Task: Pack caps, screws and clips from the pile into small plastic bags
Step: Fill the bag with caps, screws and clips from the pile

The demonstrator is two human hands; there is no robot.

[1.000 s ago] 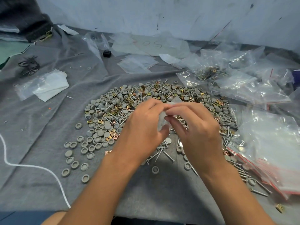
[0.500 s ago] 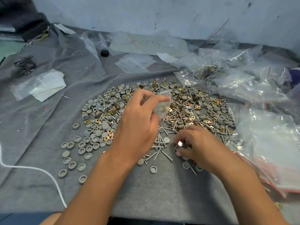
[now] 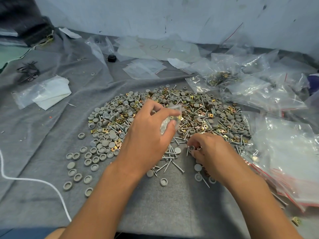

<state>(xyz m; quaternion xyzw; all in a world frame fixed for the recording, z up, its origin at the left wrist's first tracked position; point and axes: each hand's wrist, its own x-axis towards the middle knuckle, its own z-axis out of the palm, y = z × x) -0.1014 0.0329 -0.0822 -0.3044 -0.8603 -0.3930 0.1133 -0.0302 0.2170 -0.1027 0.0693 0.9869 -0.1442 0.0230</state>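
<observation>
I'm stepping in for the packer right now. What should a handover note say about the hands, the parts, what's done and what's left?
Left hand: holds a small bag pinched above the pile.
Right hand: at the pile's near edge, pinching a cap and a screw.
Parts: caps, screws and clips are mixed on the grey cloth; loose caps lie to the left.
Done: filled bags are stacked on the right.
Left: the bag's contents cannot be made out; fill it, then keep bagging the large pile.
</observation>
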